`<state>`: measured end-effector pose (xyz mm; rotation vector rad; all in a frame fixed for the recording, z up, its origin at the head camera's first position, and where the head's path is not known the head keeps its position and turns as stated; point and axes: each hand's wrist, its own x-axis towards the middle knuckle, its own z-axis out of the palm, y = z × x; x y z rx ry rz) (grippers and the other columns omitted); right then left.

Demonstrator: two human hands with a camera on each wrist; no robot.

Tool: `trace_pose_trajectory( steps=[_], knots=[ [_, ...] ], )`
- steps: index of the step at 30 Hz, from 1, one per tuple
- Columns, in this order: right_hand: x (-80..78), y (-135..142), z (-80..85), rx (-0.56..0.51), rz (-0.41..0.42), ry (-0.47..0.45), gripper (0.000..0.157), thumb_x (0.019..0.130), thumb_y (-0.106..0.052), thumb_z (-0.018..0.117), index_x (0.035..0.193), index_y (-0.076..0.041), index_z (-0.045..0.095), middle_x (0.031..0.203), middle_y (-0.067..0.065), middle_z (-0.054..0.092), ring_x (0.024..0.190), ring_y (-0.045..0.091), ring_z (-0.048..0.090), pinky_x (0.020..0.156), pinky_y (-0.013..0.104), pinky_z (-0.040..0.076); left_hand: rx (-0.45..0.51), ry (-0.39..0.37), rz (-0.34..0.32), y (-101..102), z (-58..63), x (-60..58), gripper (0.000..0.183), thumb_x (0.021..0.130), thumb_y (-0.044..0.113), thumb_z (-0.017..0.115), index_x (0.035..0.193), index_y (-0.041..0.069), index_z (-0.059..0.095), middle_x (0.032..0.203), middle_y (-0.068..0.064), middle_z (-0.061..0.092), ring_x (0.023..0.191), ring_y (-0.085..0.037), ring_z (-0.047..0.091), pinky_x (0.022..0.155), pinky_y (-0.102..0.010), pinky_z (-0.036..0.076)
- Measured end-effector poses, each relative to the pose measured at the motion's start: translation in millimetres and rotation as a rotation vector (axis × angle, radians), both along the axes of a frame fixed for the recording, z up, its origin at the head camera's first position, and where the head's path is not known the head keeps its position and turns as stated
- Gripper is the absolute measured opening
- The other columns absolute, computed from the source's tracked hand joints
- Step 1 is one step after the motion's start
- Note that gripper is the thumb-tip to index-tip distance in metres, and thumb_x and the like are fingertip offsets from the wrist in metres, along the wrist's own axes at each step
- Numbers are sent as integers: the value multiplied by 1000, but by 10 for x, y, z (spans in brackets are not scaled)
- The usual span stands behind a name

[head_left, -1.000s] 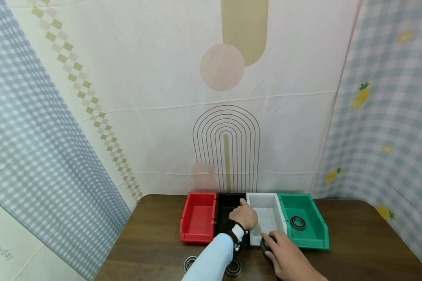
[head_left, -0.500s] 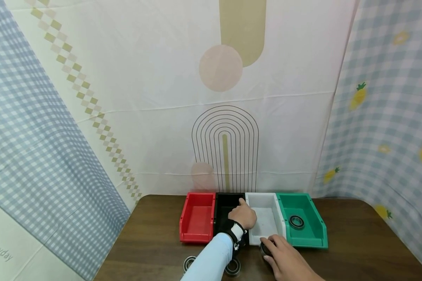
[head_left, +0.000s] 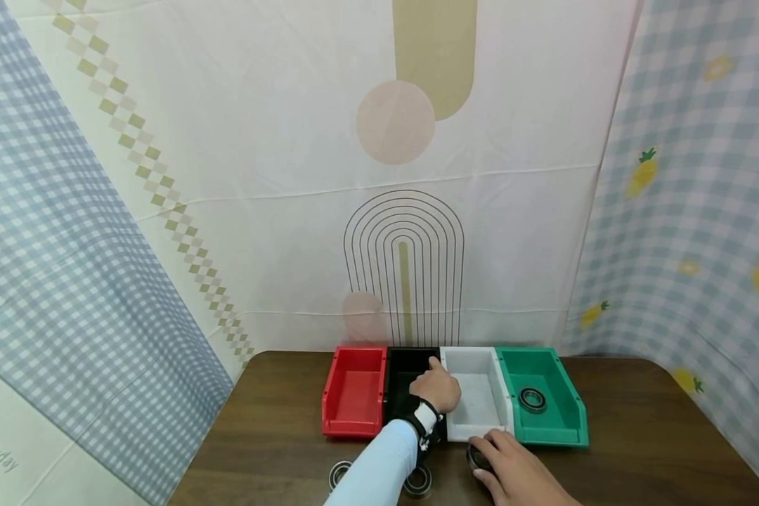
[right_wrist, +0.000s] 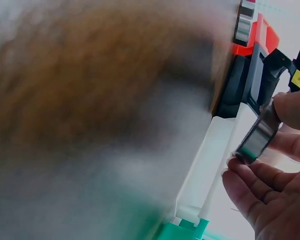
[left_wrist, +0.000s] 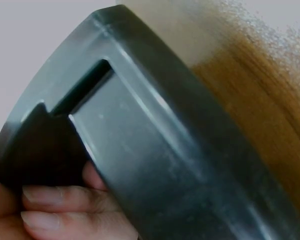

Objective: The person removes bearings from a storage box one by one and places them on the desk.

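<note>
My left hand (head_left: 435,390) lies over the side wall between the black bin (head_left: 402,376) and the white bin (head_left: 471,393), one finger stretched toward the back. The left wrist view shows curled fingers (left_wrist: 70,210) gripping the black bin's wall (left_wrist: 140,155), partly hidden by it. In front of the white bin, my right hand (head_left: 512,467) holds a ball bearing (head_left: 478,457) by its rim. The right wrist view has that bearing (right_wrist: 260,135) tilted on edge, pinched between thumb and fingertips. Another bearing (head_left: 533,400) lies flat in the green bin (head_left: 566,414).
A red bin (head_left: 354,390) stands left of the black one; all the bins sit side by side at the back. Two bearings, one at left (head_left: 338,472) and one (head_left: 417,481) beside my left sleeve (head_left: 379,471), lie on the wooden table (head_left: 259,436). Curtains hang behind.
My right hand has drawn slightly back from the white bin with the bearing. The left hand keeps its place. The head view has shifted a little.
</note>
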<state>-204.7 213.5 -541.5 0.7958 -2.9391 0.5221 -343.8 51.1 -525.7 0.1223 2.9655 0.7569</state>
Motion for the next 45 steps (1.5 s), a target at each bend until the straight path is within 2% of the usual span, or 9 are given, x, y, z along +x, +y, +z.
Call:
trace_pose_trajectory(
  steps=[5,10,14,16,18,21,23,35,45],
  knots=[
    [3,33,-12,-4,36,-17,44,103,-42,70,134,-11,70,106,-11,59,88,0,48,74,30,48,3,-1,-10,-12,56,36,53,107,29,50,149,-3,43,67,-9,61,56,-25,55,55,-38,42],
    [-16,45,1,31,46,-117,44,101,-45,71,131,-12,71,106,-10,60,89,1,52,75,32,52,15,3,-5,-14,79,58,48,106,28,51,144,-2,46,68,-10,61,57,-26,56,55,-38,43],
    [-44,10,6,70,45,-191,45,100,-46,73,128,-11,72,105,-8,60,90,6,56,76,34,53,22,7,-6,-11,63,47,48,105,28,52,142,-2,46,68,-10,62,57,-26,55,55,-39,43],
    [-55,-9,5,84,44,-216,45,99,-44,75,127,-10,72,103,-7,59,88,7,55,74,34,52,8,16,-6,4,-37,-29,49,105,29,50,144,0,46,69,-9,63,58,-26,56,55,-39,44],
    [-62,-19,1,93,41,-230,45,98,-42,76,127,-9,72,101,-7,58,87,7,53,73,34,51,10,17,-12,4,-48,-41,50,105,29,50,144,-1,45,70,-9,64,58,-26,56,55,-39,44],
    [-68,-25,1,96,39,-236,43,96,-40,78,127,-9,72,100,-7,57,85,5,52,72,33,49,4,19,-4,16,-87,-76,49,105,29,51,143,0,46,71,-10,64,59,-25,56,56,-39,44],
    [-73,-28,-1,96,40,-235,43,96,-39,78,127,-10,72,101,-7,57,85,5,51,71,32,49,15,10,-2,12,-11,-24,49,104,28,52,142,-3,46,71,-11,64,58,-26,56,56,-39,44],
    [-103,-89,-62,172,43,-209,42,92,-39,82,122,-11,71,102,-4,57,87,10,53,74,35,52,14,6,-2,-15,7,-6,51,105,29,52,144,-3,45,70,-11,64,58,-26,57,57,-40,45],
    [-83,-128,-85,161,14,-194,41,90,-37,85,118,-12,69,104,-4,57,89,11,52,75,34,52,4,2,1,-19,-13,-23,55,106,29,52,150,-3,43,69,-11,62,58,-26,55,56,-40,44]
  ],
)
